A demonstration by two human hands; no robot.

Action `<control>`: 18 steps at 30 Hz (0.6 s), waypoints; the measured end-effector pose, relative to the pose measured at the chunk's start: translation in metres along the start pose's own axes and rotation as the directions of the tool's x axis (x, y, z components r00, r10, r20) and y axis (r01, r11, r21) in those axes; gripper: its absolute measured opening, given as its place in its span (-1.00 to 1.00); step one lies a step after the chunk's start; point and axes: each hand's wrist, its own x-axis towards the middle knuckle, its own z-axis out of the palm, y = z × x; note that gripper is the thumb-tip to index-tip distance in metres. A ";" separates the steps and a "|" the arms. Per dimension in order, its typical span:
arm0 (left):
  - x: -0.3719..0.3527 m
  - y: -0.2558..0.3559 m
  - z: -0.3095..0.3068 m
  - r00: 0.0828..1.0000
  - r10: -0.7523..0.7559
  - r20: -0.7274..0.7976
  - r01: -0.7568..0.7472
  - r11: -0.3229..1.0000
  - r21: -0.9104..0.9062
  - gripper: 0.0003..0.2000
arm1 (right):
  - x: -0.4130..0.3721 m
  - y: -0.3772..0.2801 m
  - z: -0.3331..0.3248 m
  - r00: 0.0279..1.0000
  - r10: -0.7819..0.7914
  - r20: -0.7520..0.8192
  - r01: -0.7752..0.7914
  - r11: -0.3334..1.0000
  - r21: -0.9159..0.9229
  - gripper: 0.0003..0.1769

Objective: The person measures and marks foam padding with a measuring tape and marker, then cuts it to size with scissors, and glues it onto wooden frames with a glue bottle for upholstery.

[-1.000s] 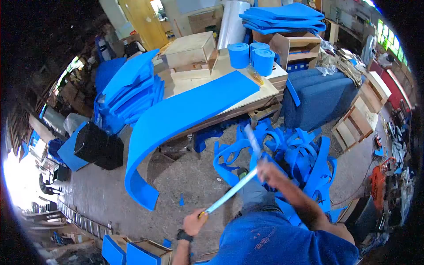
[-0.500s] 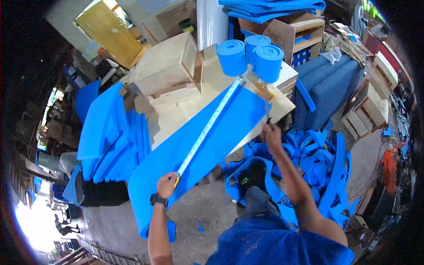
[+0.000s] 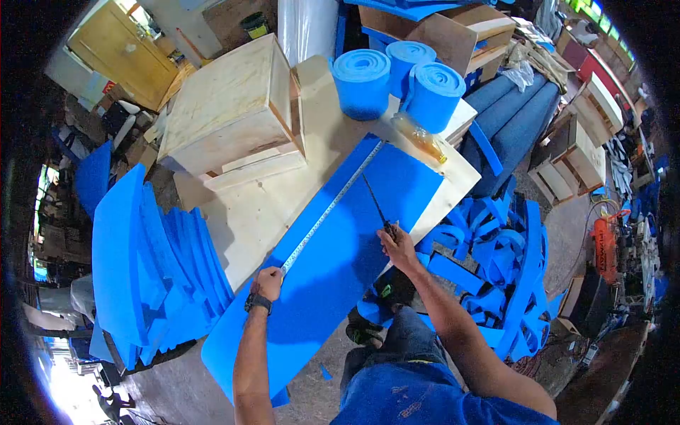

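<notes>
A long blue foam sheet (image 3: pixel 333 283) lies slantwise over a plywood surface, its near end hanging past the edge. My left hand (image 3: pixel 266 285) is closed around a tape measure at the sheet's left side. From it the pulled-out tape blade (image 3: pixel 327 212) runs up along the foam to the far end. Over the sheet's right part, my right hand (image 3: pixel 399 248) grips the handle of a long, thin, dark knife (image 3: pixel 375 202). The knife points up and left toward the tape, without plainly touching it. Its exact type is hard to make out.
Blue foam rolls (image 3: pixel 361 85) and an amber bottle (image 3: pixel 419 140) lie beyond the sheet. A wooden box (image 3: pixel 219 106) stands left of them, above stacked foam pieces (image 3: pixel 127 262). Foam offcuts (image 3: pixel 489 269) cover the floor at right, near an orange tool (image 3: pixel 605 244).
My right hand has moved left from beyond the sheet's far right edge to above the foam, bringing the knife over it. The tape now lies closer to the sheet's left edge.
</notes>
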 end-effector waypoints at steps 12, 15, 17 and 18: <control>-0.001 0.018 -0.019 0.982 -0.096 -0.164 0.108 0.992 0.069 -0.74 | 0.011 0.018 -0.001 0.984 -0.176 -0.031 0.162 0.952 -0.258 -0.83; 0.007 0.017 -0.012 0.986 -0.085 -0.143 0.093 0.994 0.050 -0.75 | 0.007 0.011 -0.004 0.972 -0.234 -0.021 0.208 0.896 -0.393 -0.76; -0.004 0.007 -0.006 0.982 -0.070 -0.173 0.078 0.996 0.035 -0.75 | -0.006 0.002 -0.004 0.986 -0.161 0.036 0.159 0.876 -0.455 -0.71; -0.004 0.012 -0.005 0.975 -0.049 -0.218 0.058 0.998 0.032 -0.75 | -0.006 -0.004 -0.006 0.988 -0.127 0.084 0.152 0.858 -0.490 -0.71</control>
